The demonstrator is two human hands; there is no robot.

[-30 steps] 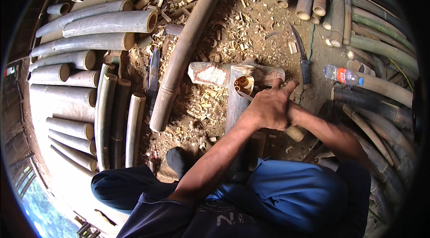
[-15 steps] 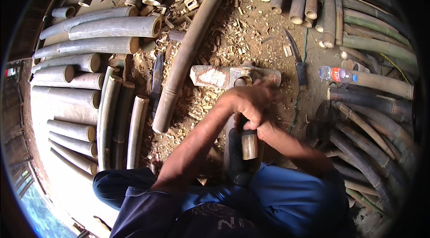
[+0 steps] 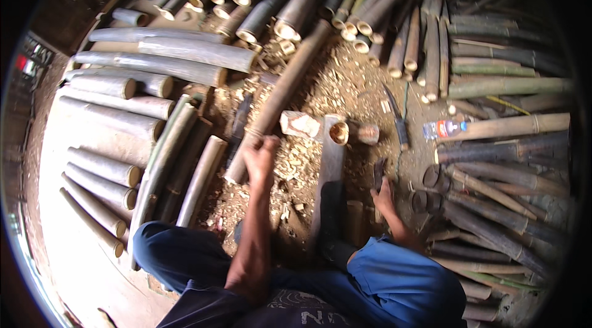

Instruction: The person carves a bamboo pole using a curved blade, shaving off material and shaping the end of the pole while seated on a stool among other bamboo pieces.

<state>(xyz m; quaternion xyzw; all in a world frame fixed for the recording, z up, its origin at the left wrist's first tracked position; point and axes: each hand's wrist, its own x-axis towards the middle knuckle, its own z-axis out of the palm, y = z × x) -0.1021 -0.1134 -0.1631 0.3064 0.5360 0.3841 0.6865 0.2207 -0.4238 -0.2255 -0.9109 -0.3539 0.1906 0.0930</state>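
Observation:
My left hand [image 3: 261,154] is closed at the lower part of a long brown bamboo pole [image 3: 290,84], fingers curled over its side. To the right, my right hand [image 3: 385,195] grips a short tool [image 3: 378,171] with a dark head and a pale handle; its exact kind is unclear. Between the hands a bamboo tube [image 3: 331,170] rests over a short log [image 3: 369,133], its hollow end facing away from me. My leg lies along the tube's near part. Beside that leg a short bamboo cylinder [image 3: 354,220] sits in shadow.
Pale wood chips [image 3: 299,164] cover the ground. A dark long blade [image 3: 239,121] lies left of the pole, a curved knife [image 3: 398,121] to the right. A plastic bottle [image 3: 441,129] rests on bamboo. Stacked bamboo tubes [image 3: 185,67] line the left, back and right.
My hands have come apart from over the log. The left has moved to the long pole, the right to the right with the tool. The view has shifted and shows the tube's hollow end.

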